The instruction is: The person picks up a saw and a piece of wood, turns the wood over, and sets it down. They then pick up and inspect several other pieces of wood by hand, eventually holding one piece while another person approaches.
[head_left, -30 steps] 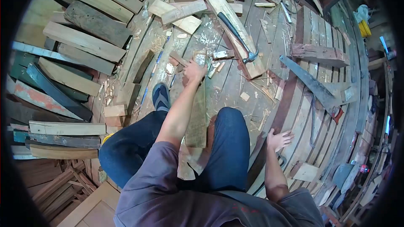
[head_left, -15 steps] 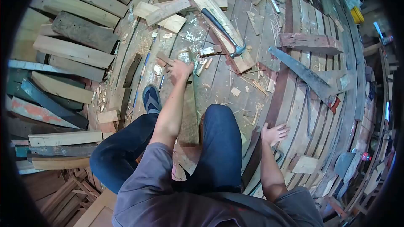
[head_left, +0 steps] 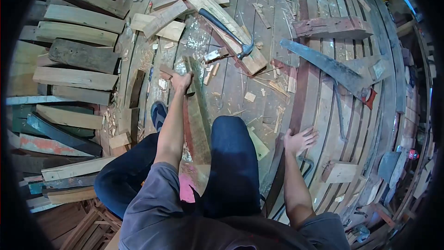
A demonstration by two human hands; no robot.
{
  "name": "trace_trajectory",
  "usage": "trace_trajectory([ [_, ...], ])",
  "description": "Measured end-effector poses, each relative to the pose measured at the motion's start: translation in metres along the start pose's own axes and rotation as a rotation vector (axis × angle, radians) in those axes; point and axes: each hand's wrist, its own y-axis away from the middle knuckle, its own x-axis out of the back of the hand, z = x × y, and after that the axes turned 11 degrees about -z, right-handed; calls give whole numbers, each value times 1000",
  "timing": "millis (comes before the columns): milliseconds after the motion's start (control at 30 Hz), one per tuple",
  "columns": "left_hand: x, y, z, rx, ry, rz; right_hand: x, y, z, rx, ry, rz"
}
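Observation:
My left hand (head_left: pixel 181 81) is closed on the end of a small wood piece (head_left: pixel 166 69), beside the top of a long thick board (head_left: pixel 198 120) that lies between my legs. My right hand (head_left: pixel 300 140) is spread with nothing in it, over the slatted wood on the right. A claw hammer (head_left: pixel 226 30) rests on a pale plank (head_left: pixel 217 14) ahead. To the right, a handsaw (head_left: pixel 323 67) with a red-edged handle lies across the slats, touching a wood block.
Curved wood blocks (head_left: pixel 76 78) stand in rows on the left. A reddish timber block (head_left: pixel 333 28) sits at the upper right, and a pale block (head_left: pixel 341 172) near my right forearm. Wood chips and offcuts litter the floor planks (head_left: pixel 231 83).
The view has shifted, so the hammer and planks appear further left. The long board between my legs now leans more to the left at its top, showing a reddish side. My right hand stays spread.

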Motion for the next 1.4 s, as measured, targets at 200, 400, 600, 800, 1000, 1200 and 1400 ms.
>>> trace_trajectory([
  [200,7,11,14,37,-86,-68,-3,1,1,8,11,1],
  [400,-24,18,38,108,-195,154,2,1,1,-6,3,-17],
  [600,6,10,10,-1,-83,10,3,3,0,-10,-8,-16],
  [800,40,-5,-42,-387,480,-273,-1,4,2,11,3,30],
  [1000,88,62,-43,-581,729,-481,-5,5,3,16,20,35],
  [1200,110,90,-39,-612,787,-536,-3,8,2,19,-3,40],
  [1400,115,93,-43,-637,813,-543,-6,7,4,32,-18,60],
])
